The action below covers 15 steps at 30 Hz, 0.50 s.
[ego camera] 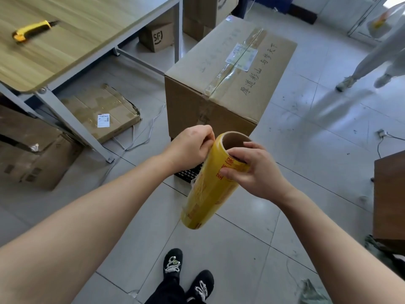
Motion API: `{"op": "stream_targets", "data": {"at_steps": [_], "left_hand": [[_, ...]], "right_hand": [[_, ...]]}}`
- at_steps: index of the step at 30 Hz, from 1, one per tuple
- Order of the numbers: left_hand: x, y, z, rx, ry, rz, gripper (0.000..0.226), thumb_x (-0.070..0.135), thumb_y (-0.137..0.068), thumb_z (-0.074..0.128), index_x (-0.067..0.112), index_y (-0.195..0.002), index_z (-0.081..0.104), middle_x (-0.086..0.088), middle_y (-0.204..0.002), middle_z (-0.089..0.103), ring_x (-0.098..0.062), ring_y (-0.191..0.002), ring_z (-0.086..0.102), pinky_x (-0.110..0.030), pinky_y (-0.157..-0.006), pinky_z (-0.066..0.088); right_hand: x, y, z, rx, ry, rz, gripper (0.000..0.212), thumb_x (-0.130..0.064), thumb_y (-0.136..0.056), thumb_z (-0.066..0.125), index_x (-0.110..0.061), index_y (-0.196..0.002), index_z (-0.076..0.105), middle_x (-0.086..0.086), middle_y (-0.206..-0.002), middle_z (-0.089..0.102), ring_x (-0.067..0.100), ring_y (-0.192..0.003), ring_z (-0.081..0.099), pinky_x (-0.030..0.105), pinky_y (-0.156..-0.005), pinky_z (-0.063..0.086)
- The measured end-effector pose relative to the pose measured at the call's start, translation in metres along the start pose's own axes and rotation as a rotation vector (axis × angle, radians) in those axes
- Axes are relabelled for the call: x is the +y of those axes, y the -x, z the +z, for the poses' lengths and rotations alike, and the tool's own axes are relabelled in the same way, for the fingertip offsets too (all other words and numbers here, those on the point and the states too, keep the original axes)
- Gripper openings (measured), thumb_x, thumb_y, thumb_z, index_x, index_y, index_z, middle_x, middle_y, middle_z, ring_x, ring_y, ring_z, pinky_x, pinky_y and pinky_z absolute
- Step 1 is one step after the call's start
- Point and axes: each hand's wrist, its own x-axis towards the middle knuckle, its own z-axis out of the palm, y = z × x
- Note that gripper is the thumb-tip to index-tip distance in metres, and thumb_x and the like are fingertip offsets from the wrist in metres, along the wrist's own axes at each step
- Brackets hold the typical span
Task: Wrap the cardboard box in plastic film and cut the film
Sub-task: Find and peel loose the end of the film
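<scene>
A yellow cylindrical roll of plastic film [203, 198] is being gripped by the right hand [254, 172] and pinched by the left hand [192, 145], near the brown cardboard box [210, 102] on the floor [285, 150].

Wooden-topped table [65, 40] stands on pale tiled floor [295, 150].

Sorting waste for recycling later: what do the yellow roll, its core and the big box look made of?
Roll: thin glossy plastic film, yellowish, by its sheen and wrinkles. Core: matte brown, probably a cardboard tube. Big box: matte brown cardboard, seam sealed with shiny clear tape.
</scene>
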Motion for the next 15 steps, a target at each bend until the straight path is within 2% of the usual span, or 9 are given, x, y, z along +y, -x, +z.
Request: {"op": "stream_targets", "data": {"at_steps": [2, 6, 10, 13, 15], "left_hand": [[-0.0017, 0.0011, 0.0009, 0.011, 0.068, -0.041, 0.009, 0.011, -0.096, 0.049, 0.012, -0.089, 0.054, 0.011, -0.075, 0.052, -0.009, -0.071, 0.052, -0.018, -0.06, 0.041], [-0.0075, 0.0011, -0.0015, 0.095, 0.255, -0.155, 0.01, 0.01, -0.098, 0.047, 0.011, -0.095, 0.056, 0.001, -0.082, 0.063, -0.015, -0.072, 0.066, -0.031, -0.067, 0.056], [-0.0076, -0.0017, -0.0003, -0.035, 0.378, -0.186, 0.028, 0.007, -0.097, 0.051, 0.013, -0.119, 0.066, -0.003, -0.1, 0.072, -0.022, -0.088, 0.069, -0.036, -0.081, 0.059], [-0.0059, -0.0005, -0.001, -0.114, 0.452, -0.261, 0.028, 0.006, -0.095, 0.052, 0.015, -0.113, 0.072, -0.006, -0.098, 0.075, -0.025, -0.091, 0.07, -0.037, -0.082, 0.06], [-0.0048, 0.0026, -0.0003, -0.13, 0.468, -0.291, 0.024, 0.009, -0.092, 0.058, 0.015, -0.108, 0.075, -0.003, -0.094, 0.075, -0.019, -0.087, 0.072, -0.033, -0.078, 0.061]], "right_hand": [[0.0014, -0.0005, 0.0006, 0.012, 0.006, 0.01, 0.015, -0.04, -0.08, 0.066, -0.03, -0.091, 0.067, -0.016, -0.086, 0.067, 0.006, -0.089, 0.059, 0.043, -0.105, 0.034], [0.0033, -0.0001, 0.0, 0.034, -0.013, 0.043, 0.024, -0.041, -0.079, 0.065, -0.023, -0.095, 0.071, -0.012, -0.092, 0.07, 0.008, -0.095, 0.06, 0.042, -0.106, 0.033], [0.0012, -0.0022, 0.0005, 0.035, 0.008, 0.023, 0.023, -0.039, -0.079, 0.066, -0.022, -0.093, 0.071, -0.011, -0.089, 0.07, 0.009, -0.091, 0.061, 0.039, -0.105, 0.034], [0.0015, -0.0034, 0.0008, 0.061, 0.022, 0.034, 0.019, -0.039, -0.079, 0.066, -0.025, -0.092, 0.07, -0.013, -0.087, 0.069, 0.008, -0.089, 0.06, 0.038, -0.105, 0.034], [0.0019, -0.0031, 0.0009, 0.069, 0.021, 0.042, 0.019, -0.039, -0.078, 0.066, -0.026, -0.092, 0.07, -0.015, -0.086, 0.068, 0.007, -0.087, 0.06, 0.038, -0.104, 0.034]]}}
